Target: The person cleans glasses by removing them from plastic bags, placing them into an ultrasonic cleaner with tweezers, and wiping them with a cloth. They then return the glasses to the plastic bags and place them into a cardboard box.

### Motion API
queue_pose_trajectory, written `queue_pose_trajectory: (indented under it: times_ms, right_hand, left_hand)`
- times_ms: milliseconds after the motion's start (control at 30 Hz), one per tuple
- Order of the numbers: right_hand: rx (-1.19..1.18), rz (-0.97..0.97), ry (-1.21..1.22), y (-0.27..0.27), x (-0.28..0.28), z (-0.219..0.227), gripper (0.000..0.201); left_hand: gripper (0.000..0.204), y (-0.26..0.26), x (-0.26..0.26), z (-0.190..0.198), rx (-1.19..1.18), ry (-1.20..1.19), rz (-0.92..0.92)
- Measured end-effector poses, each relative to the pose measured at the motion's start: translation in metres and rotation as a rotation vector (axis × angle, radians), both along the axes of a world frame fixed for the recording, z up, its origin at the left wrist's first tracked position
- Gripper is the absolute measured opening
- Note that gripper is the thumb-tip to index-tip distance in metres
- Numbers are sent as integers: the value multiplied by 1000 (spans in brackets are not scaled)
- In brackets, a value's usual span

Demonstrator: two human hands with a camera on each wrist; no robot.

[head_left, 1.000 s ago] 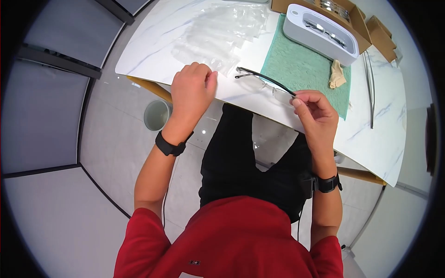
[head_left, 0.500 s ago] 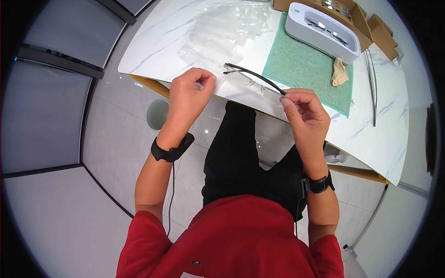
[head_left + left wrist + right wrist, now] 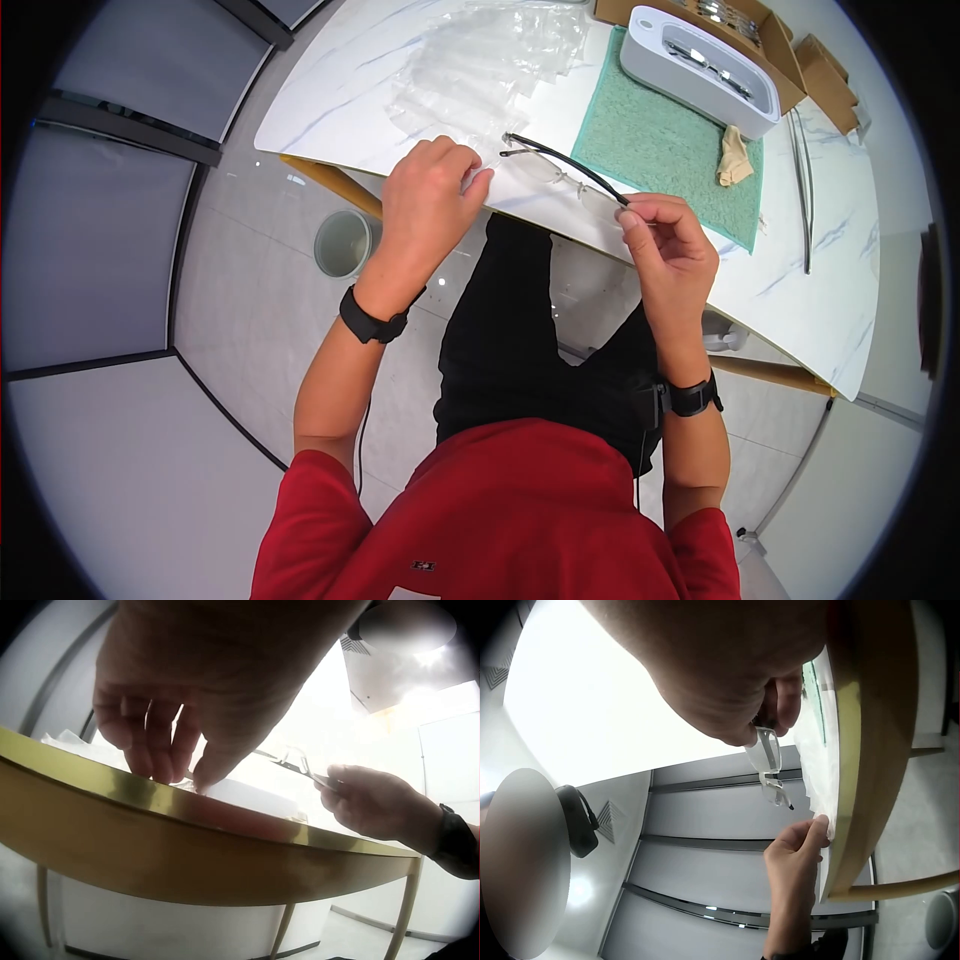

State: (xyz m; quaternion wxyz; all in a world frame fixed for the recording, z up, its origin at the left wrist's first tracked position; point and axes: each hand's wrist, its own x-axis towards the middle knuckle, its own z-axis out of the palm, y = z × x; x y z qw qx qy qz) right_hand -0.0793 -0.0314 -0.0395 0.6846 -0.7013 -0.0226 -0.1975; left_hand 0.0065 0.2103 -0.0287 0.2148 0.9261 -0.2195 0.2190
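A pair of glasses (image 3: 575, 185) with clear lenses and dark temples is pinched at one end between the right hand's (image 3: 675, 255) thumb and fingers, above the table's front edge. In the right wrist view the glasses (image 3: 765, 754) hang from that hand, lenses in sight. The left hand (image 3: 430, 205) is at the front edge, by the near end of several clear plastic bags (image 3: 465, 90). Its thumb and forefinger meet on the bag film in the right wrist view, where the left hand (image 3: 791, 866) shows from the side.
On a green towel (image 3: 640, 140) stand a white cleaner tub (image 3: 650, 60) with glasses inside and a beige cloth (image 3: 734, 158). A cardboard box (image 3: 785, 60) holds more glasses behind. Thin grey strips (image 3: 803, 200) lie at the right. A bin (image 3: 343, 243) stands on the floor.
The left hand has shifted to the right along the table edge. The right hand and its glasses went left, then slightly back right.
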Motion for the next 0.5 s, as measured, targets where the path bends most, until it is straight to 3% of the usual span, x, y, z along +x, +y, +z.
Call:
queue_pose_trajectory:
  times_ms: [100,300,500]
  right_hand:
    - [6,1,8,1,0,-1,12]
    - [11,3,5,1,-3,-4,12]
    - [11,18,14,5,-4,-7,12]
  left_hand:
    - [9,0,1,0,-12,5,2]
    - [13,7,0,0,-318,282,4]
    - [16,11,-1,4,-474,484,42]
